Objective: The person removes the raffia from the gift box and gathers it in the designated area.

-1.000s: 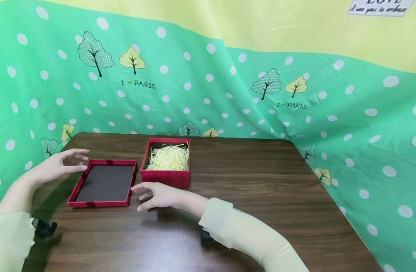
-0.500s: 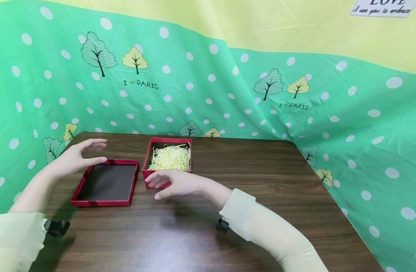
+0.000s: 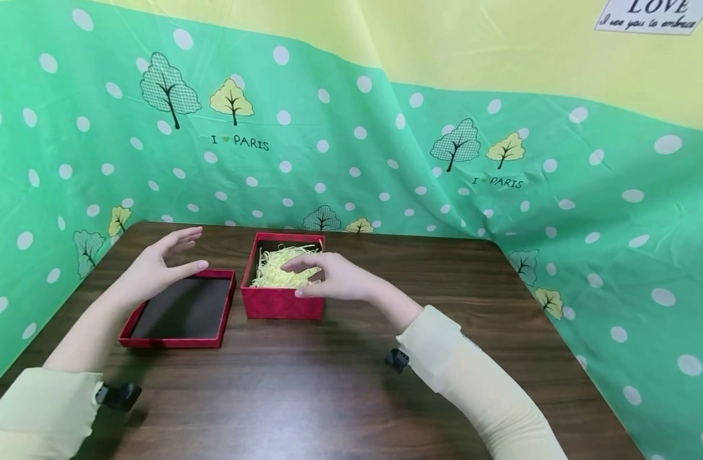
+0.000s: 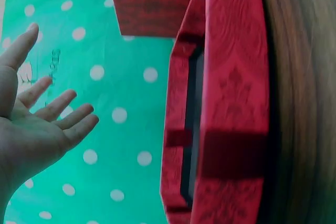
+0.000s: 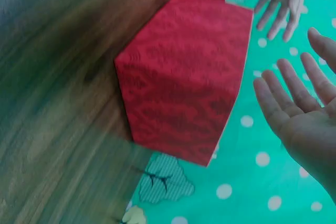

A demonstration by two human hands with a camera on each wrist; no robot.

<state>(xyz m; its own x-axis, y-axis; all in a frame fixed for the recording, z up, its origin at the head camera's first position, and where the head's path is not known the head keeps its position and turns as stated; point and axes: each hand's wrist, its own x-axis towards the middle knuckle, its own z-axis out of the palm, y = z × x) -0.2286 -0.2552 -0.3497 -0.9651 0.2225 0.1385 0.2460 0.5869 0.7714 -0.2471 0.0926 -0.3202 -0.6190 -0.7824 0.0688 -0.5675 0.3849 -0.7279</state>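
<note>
A red patterned box [image 3: 282,303] stands without a cover at the back of the table, filled with pale yellow shredded paper [image 3: 271,271]. To its left lies its shallow red lid [image 3: 173,344], dark inside face up. My left hand [image 3: 156,268] hovers over the lid's back left part, fingers loosely bent and holding nothing. Over the box's right side my right hand [image 3: 337,276] overlaps the shredded paper in the head view. In the right wrist view that hand [image 5: 310,114] is apart from the box [image 5: 184,77], fingers spread and palm bare.
The brown wooden table [image 3: 305,396] reaches back to a green and yellow cloth [image 3: 351,128] printed with dots and trees. Small black devices sit at both cuffs, such as the right cuff's black device [image 3: 397,360].
My right hand has moved right and back, from beside the lid to over the box. My left hand has moved right and farther over the lid. Box and lid stay put.
</note>
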